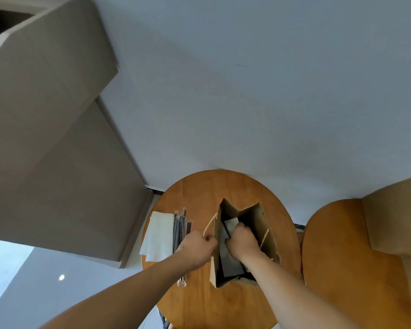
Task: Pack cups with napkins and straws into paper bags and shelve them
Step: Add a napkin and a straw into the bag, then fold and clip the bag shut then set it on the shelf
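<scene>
A brown paper bag (252,217) stands open on a round wooden table (199,300). My left hand (197,248) pinches the bag's left rim beside its rope handle. My right hand (242,241) is inside the bag's mouth, its fingers curled round a thin dark straw and touching a white napkin (231,224). Grey contents lie deeper in the bag; a cup cannot be made out. Left of the bag lie a stack of white napkins (158,236) and several wrapped dark straws (182,227).
A second round wooden table (342,269) stands to the right, with a brown cardboard box (396,222) on it. Large beige cabinets (52,138) fill the left. A plain wall rises behind the tables.
</scene>
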### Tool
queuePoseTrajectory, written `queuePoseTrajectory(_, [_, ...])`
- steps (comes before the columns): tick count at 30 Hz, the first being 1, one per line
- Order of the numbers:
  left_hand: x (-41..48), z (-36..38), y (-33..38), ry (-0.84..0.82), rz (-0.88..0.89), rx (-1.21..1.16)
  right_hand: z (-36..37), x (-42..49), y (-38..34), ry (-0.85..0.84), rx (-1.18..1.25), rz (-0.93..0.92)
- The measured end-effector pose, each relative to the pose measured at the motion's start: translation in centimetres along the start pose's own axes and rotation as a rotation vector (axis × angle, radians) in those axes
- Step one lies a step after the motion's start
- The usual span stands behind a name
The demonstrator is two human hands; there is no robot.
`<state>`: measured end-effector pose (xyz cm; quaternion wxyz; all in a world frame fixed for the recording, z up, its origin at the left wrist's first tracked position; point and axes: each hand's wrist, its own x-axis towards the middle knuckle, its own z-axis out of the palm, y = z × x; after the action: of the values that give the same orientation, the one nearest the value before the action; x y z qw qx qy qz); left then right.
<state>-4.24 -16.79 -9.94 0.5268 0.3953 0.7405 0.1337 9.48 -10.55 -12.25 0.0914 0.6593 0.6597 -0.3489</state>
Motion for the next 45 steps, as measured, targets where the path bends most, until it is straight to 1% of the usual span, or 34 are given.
queuePoseTrajectory(2, [0.1, 0.2, 0.1, -0.010, 0.001, 0.008, -1.9, -1.3, -0.9, 0.001, 0.057, -0.065])
queuePoseTrajectory(4, [-0.1, 0.2, 0.4, -0.036, 0.014, 0.014, -4.5, -2.9, -1.5, 0.045, 0.092, -0.152])
queuePoseTrajectory(5, [-0.2, 0.2, 0.6, -0.049, 0.024, 0.012, -5.9, -3.7, -1.5, 0.099, 0.110, -0.200])
queuePoseTrajectory(7, [-0.5, 0.2, 0.9, -0.084, 0.051, 0.012, -8.5, -4.9, -0.9, 0.265, 0.131, -0.271])
queuePoseTrajectory(9, [-1.0, 0.1, 1.1, -0.111, 0.077, 0.000, -10.0, -5.6, 0.5, 0.402, 0.171, -0.279])
queuePoseTrajectory(10, [-1.2, 0.0, 1.1, -0.111, 0.081, -0.008, -10.4, -5.8, 1.4, 0.421, 0.189, -0.257])
queuePoseTrajectory(11, [-1.4, 0.0, 1.0, -0.114, 0.081, -0.017, -10.4, -5.9, 2.4, 0.389, 0.204, -0.220])
queuePoseTrajectory(14, [-2.1, 0.3, 0.7, -0.188, 0.045, -0.048, -8.6, -6.0, 5.1, 0.143, 0.291, -0.059])
queuePoseTrajectory(17, [-2.5, 1.0, 0.6, -0.287, -0.004, -0.046, -6.0, -6.7, 6.7, -0.069, 0.398, 0.006])
queuePoseTrajectory(18, [-2.7, 1.3, 0.7, -0.319, -0.014, -0.053, -5.4, -7.1, 6.7, -0.120, 0.444, 0.021])
queuePoseTrajectory(21, [-2.9, 2.5, 1.2, -0.381, -0.010, -0.094, -4.3, -8.0, 5.6, -0.286, 0.688, 0.127])
queuePoseTrajectory(23, [-3.0, 3.3, 1.7, -0.381, 0.025, -0.080, -3.9, -8.0, 4.8, -0.358, 0.807, 0.117])
queuePoseTrajectory(26, [-3.1, 4.5, 2.1, -0.366, 0.063, -0.045, -3.4, -7.9, 3.8, -0.359, 0.944, 0.077])
queuePoseTrajectory(27, [-3.0, 4.7, 2.2, -0.331, 0.078, -0.009, -3.2, -7.8, 3.6, -0.355, 0.965, 0.074])
queuePoseTrajectory(31, [-2.5, 5.4, 2.0, -0.139, 0.122, 0.252, -2.5, -7.5, 3.7, -0.359, 0.924, 0.019])
queuePoseTrajectory(33, [-2.5, 5.7, 2.4, -0.061, 0.110, 0.374, -2.4, -7.3, 4.2, -0.340, 0.882, -0.034])
queuePoseTrajectory(35, [-2.5, 5.7, 2.8, 0.009, 0.076, 0.446, -2.4, -7.0, 4.8, -0.319, 0.811, -0.098])
queuePoseTrajectory(37, [-2.3, 5.4, 2.6, 0.053, 0.067, 0.491, -2.5, -6.4, 5.5, -0.301, 0.679, -0.177])
queuePoseTrajectory(39, [-2.3, 4.9, 2.3, 0.082, 0.067, 0.541, -2.9, -5.6, 6.1, -0.249, 0.421, -0.274])
queuePoseTrajectory(40, [-2.2, 4.7, 2.2, 0.094, 0.076, 0.574, -3.3, -5.3, 6.4, -0.181, 0.284, -0.331])
queuePoseTrajectory(42, [-2.3, 4.1, 2.0, 0.113, 0.096, 0.641, -4.3, -4.8, 6.8, 0.051, 0.066, -0.424])
queuePoseTrajectory(44, [-2.5, 3.4, 1.9, 0.113, 0.120, 0.675, -5.0, -4.3, 7.2, 0.309, -0.054, -0.516])
queuePoseTrajectory(45, [-2.7, 3.1, 2.1, 0.105, 0.134, 0.692, -5.2, -3.9, 7.5, 0.382, -0.095, -0.557])
